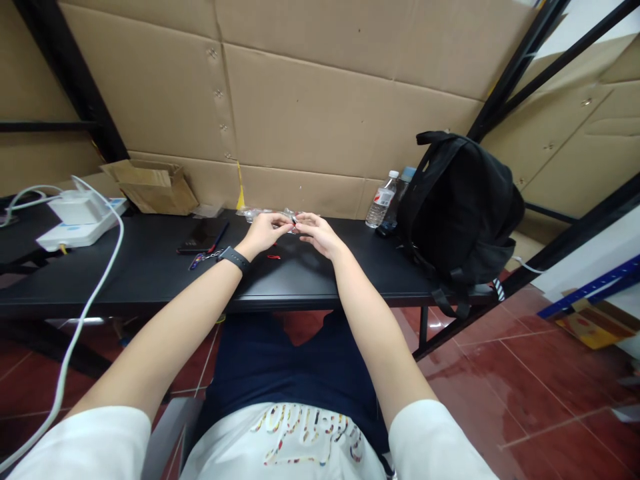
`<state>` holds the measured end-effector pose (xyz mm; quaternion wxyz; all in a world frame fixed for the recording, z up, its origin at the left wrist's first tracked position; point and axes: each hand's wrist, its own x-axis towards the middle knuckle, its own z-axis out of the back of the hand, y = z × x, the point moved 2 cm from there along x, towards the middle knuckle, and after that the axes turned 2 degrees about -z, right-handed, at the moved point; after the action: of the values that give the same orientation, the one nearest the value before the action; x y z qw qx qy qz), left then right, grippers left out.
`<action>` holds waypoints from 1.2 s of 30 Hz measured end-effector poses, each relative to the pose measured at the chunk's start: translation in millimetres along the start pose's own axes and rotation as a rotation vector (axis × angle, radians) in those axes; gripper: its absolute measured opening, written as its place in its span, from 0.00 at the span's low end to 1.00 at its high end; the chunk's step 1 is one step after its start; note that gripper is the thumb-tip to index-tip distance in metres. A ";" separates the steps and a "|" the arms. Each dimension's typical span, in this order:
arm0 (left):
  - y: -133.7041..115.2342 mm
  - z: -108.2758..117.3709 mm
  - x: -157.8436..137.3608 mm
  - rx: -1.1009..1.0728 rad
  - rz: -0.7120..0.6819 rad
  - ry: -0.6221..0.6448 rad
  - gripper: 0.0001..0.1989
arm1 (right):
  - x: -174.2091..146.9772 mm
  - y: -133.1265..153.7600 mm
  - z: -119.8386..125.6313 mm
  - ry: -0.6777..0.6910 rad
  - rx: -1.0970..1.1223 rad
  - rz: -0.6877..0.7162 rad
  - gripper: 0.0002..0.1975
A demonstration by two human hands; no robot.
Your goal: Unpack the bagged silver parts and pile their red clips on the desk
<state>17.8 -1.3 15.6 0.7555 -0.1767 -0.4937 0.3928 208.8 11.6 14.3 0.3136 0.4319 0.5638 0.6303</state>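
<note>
Tan cardboard wall [320, 113] behind a long black tabletop [295, 283]; white shirt [290, 430] with illegible multicoloured lettering [305, 421]; black fabric backpack [455, 213] beside a clear plastic bottle [379, 208], red-and-white label [384, 196] unreadable. Over the tabletop's rear, left hand [267, 232] and right hand [320, 233] close together, fingertips pinched nearly closed on a small dark-and-red item [294, 223], apparently, though blurred; nearer, a tiny red strip [273, 257].

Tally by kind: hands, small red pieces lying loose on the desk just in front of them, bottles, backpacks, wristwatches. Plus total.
Left hand and right hand: 2
Loose red piece: 1
White-capped bottle and blue-capped bottle: 2
Backpack: 1
Wristwatch: 1
Total: 7
</note>
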 end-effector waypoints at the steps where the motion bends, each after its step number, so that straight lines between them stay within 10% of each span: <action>1: -0.2 -0.2 -0.2 0.009 -0.004 0.010 0.18 | -0.7 0.0 -1.4 0.025 0.015 0.001 0.17; 36: 11.7 -2.7 0.2 0.321 -0.107 0.095 0.12 | 0.9 -8.2 -3.0 0.049 -0.182 -0.024 0.20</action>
<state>15.3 6.6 6.9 0.8165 -0.0455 -0.3968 0.4169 204.9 12.5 6.4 0.3451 0.3794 0.5166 0.6856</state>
